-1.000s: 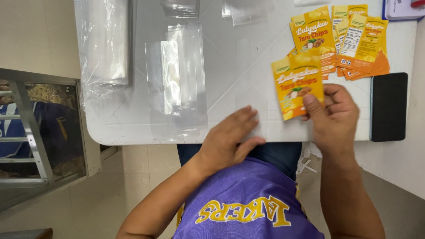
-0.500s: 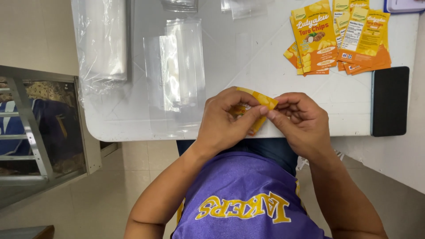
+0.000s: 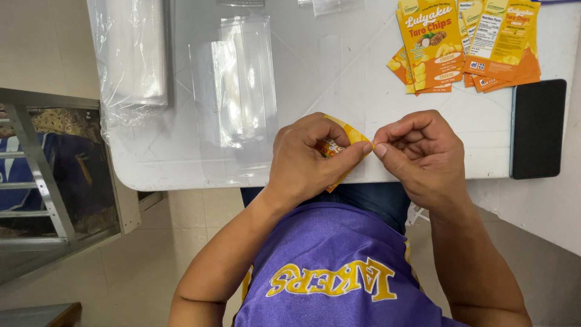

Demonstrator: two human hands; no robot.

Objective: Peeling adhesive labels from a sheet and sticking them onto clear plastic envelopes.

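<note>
- Over the table [image 3: 181, 163] edge, left hand [image 3: 308, 158] wraps the yellow packet [image 3: 339, 148], fingers closed round it.
- Right hand [image 3: 420, 154] pinches its top corner.
- Since a second ago, the packet has left the table; pile [image 3: 466, 45] unchanged.

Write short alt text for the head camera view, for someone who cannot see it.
Both bare hands, left hand and right hand, pinch a small yellow-orange printed packet over a white table's near edge. Clear plastic bags lie left, more yellow packets far right.
</note>
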